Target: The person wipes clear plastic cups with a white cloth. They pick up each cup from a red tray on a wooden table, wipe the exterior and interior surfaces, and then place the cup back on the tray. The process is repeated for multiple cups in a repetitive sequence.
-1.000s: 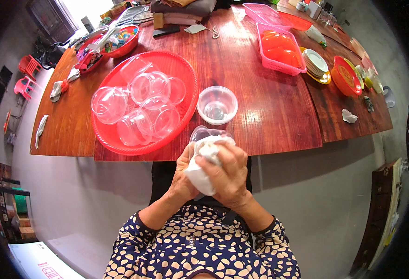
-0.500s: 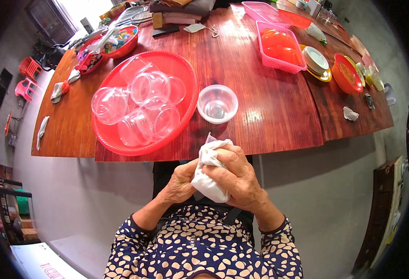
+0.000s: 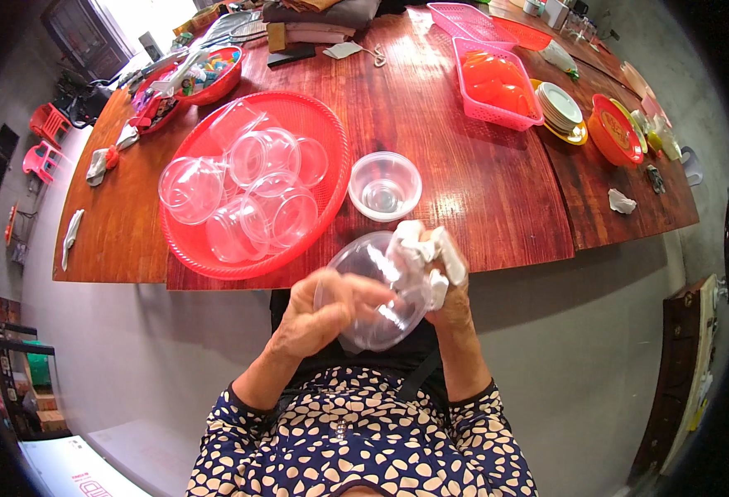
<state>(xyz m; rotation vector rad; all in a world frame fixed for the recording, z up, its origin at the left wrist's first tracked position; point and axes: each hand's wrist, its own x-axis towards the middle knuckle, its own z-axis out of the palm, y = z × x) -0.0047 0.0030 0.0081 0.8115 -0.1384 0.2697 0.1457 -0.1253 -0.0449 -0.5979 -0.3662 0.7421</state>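
Here, left hand (image 3: 316,315) holds clear bowl (image 3: 371,255); right hand (image 3: 453,305), white cloth (image 3: 414,247); red lettering (image 3: 91,486) lower left.

white plates (image 3: 561,101) stand stacked on a yellow plate (image 3: 578,136), beside a pink basket (image 3: 501,118) containing orange items (image 3: 498,81). red chairs (image 3: 48,123) noted far left.

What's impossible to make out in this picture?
All in the head view:
Much of the right hand: hidden by crumpled white cloth.
Fingers of the left hand: too blurred to place inside or behind the clear round plastic container.
Round red plastic tray floor: partly covered by clear plastic tubs.
Dark folded fabric: cut by top edge.
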